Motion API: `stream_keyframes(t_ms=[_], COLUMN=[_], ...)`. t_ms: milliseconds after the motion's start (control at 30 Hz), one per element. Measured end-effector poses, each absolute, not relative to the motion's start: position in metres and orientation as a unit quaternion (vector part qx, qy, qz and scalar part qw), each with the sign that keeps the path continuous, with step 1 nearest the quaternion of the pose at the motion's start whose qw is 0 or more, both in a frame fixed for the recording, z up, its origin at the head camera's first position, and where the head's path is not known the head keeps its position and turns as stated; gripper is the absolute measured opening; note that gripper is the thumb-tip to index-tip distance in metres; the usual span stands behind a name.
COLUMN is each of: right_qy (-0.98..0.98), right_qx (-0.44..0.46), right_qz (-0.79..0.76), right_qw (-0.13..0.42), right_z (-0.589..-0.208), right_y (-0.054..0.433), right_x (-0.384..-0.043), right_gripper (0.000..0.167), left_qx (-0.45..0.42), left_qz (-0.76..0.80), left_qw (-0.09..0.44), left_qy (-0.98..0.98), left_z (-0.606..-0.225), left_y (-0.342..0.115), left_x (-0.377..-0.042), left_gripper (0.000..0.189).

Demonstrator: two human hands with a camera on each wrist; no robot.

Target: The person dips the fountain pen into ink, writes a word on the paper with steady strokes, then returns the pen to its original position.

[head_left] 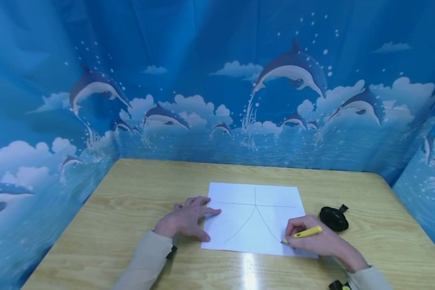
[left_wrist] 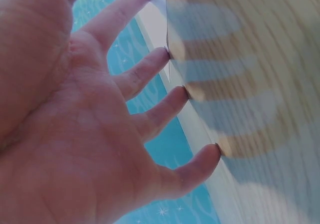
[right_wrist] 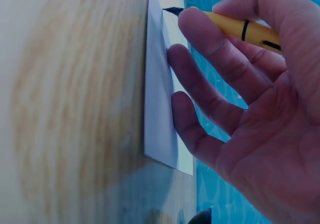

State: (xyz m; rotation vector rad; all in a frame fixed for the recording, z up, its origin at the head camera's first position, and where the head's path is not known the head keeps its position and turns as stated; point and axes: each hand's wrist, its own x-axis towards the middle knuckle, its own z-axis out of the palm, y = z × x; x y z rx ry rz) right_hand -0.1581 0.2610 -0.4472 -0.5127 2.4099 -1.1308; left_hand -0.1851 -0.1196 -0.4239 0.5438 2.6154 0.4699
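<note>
A white sheet of paper lies on the wooden table, bearing a horizontal line, a short vertical one and two curves that spread downward from where they cross. My right hand pinches a yellow fountain pen between thumb and fingers. In the right wrist view the dark nib of the pen meets the sheet, at the lower end of the right curve. With fingers spread, my left hand rests at the paper's left edge. Some of its fingertips touch the sheet and others the wood, as the left wrist view shows.
To the right of the paper sits a black rounded object with a small tab, close to my right hand. The wooden table ends at a blue curtain printed with dolphins, hanging behind and along both sides.
</note>
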Motion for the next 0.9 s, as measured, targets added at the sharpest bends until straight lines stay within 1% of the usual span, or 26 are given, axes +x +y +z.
stream_keyframes(t_ms=[267, 367, 433, 567, 700, 767, 900], right_qy=[0.867, 0.866, 0.868, 0.876, 0.888, 0.893, 0.895], right_qx=[-0.192, -0.195, -0.189, -0.153, -0.121, -0.103, -0.092], right_qz=[-0.410, -0.420, -0.432, -0.452, -0.443, -0.438, -0.434], right_qw=[0.209, 0.187, 0.155, 0.072, 0.002, -0.017, -0.039], right_z=[-0.448, -0.444, -0.440, -0.433, -0.429, -0.429, -0.430], right_y=[0.263, 0.264, 0.265, 0.264, 0.265, 0.266, 0.271], right_x=[-0.157, -0.156, -0.155, -0.154, -0.152, -0.151, -0.149], right_gripper=[0.004, 0.003, 0.006, 0.013, 0.012, 0.013, 0.018], left_qx=[0.199, 0.199, 0.199, 0.200, 0.201, 0.203, 0.203], left_qz=[0.168, 0.169, 0.170, 0.170, 0.171, 0.169, 0.167], left_qw=[0.208, 0.210, 0.212, 0.212, 0.212, 0.212, 0.212], left_qy=[0.943, 0.942, 0.942, 0.941, 0.941, 0.941, 0.941], left_z=[-0.424, -0.423, -0.423, -0.423, -0.423, -0.423, -0.423], left_y=[-0.120, -0.120, -0.120, -0.120, -0.120, -0.120, -0.120], left_x=[-0.185, -0.184, -0.184, -0.184, -0.184, -0.184, -0.185], left_gripper=[0.078, 0.079, 0.079, 0.079, 0.078, 0.078, 0.077])
